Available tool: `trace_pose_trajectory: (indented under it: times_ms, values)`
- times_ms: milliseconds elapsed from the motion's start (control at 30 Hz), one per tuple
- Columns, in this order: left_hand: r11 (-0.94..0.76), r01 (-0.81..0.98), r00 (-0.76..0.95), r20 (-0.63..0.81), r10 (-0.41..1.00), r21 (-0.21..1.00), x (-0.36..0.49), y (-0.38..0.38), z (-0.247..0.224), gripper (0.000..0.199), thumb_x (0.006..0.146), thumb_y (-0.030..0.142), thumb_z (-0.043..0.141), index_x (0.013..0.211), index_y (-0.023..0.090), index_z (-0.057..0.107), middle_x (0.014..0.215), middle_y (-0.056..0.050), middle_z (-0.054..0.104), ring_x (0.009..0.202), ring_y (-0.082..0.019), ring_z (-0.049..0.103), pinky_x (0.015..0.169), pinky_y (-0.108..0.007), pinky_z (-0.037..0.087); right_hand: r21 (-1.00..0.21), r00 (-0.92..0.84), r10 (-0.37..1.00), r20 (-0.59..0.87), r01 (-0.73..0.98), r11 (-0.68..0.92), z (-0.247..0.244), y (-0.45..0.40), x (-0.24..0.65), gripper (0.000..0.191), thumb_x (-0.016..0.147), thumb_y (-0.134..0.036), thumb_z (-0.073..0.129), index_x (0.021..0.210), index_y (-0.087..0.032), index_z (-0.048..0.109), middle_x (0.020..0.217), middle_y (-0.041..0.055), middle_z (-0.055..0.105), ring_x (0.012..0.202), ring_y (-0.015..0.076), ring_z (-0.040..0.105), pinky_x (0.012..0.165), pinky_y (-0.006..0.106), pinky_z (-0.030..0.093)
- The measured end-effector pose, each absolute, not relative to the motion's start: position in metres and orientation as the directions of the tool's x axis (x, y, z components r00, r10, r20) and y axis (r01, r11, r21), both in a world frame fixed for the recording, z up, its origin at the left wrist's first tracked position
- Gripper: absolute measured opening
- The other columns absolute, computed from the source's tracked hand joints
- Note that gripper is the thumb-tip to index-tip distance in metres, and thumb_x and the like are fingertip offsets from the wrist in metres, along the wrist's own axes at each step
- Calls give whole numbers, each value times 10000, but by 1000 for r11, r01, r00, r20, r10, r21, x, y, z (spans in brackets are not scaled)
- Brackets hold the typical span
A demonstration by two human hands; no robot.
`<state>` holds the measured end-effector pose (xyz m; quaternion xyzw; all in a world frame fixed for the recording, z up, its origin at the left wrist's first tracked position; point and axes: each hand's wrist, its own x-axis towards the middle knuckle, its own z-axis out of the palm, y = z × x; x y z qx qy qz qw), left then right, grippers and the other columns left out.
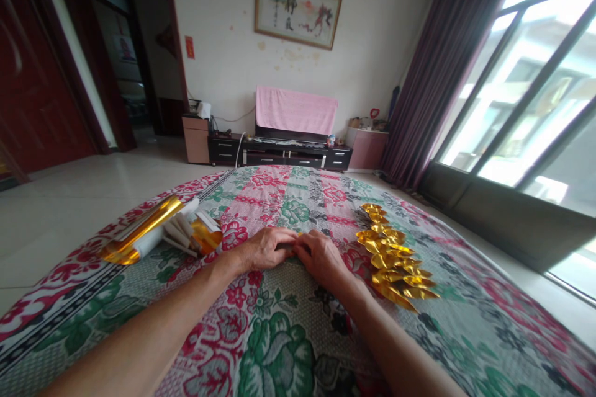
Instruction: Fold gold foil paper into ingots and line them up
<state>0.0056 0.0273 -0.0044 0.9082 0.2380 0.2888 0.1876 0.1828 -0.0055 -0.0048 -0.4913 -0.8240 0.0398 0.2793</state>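
My left hand (267,248) and my right hand (321,251) meet over the middle of the cloth-covered bed or table, fingers bent and fingertips pressed together. A speck of gold, apparently gold paper (300,234), shows at the fingertips; my fingers hide nearly all of it. To the right of my right hand, several folded gold paper boat shapes (393,251) lie nested in a row. Left of my left hand lie a shiny gold foil roll or stack (149,229), white strips or rolled papers (180,229) and another gold foil piece (205,237).
The flowered red, green and grey cloth (279,347) spreads under everything. Beyond its far edge stands a low black cabinet (298,155) with a pink towel (295,108) over something on top. A purple curtain (433,74) and large window are on the right.
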Motion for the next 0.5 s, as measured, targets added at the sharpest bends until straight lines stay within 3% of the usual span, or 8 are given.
trace_pose_trajectory:
  times_ms: [300,500]
  values:
    - [-764,411,583,501,640,497,6,26,-10,213,673,83,566,860,156,635,1009,-59,655,935,-164,608,865,-287,481,-365,-346,826,444,773,520,-9,-5,183,101,825,-202,547,758,-195,623,702,-1,536,682,113,512,618,211,347]
    - [-809,374,618,529,582,453,3,29,-11,117,677,73,558,702,157,635,1001,-64,643,938,-157,603,869,-281,474,-384,-333,841,426,775,501,-8,-5,183,128,831,-218,534,746,-196,627,698,-2,529,670,111,511,614,207,346]
